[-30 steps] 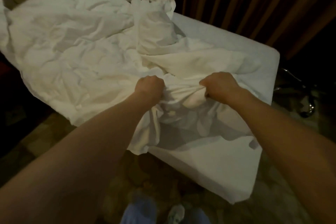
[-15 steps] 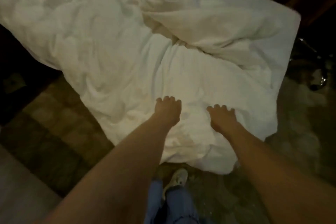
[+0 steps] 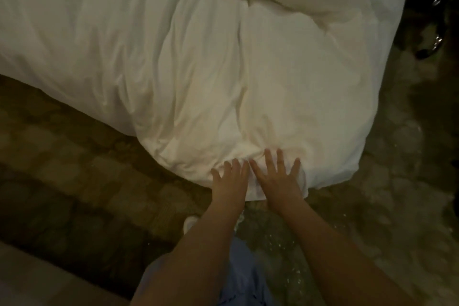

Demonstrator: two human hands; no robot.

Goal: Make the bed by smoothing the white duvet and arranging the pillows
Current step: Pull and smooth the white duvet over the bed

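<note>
Head view: left hand (image 3: 229, 181) and right hand (image 3: 279, 179) flat, fingers spread, on white duvet (image 3: 223, 82) corner.

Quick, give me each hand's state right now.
Left hand: open, fingers flat on the white duvet.
Right hand: open, fingers spread, pressing the duvet.

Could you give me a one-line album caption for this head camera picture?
Left hand and right hand press flat, side by side, on the near corner of a rumpled white duvet.
</note>
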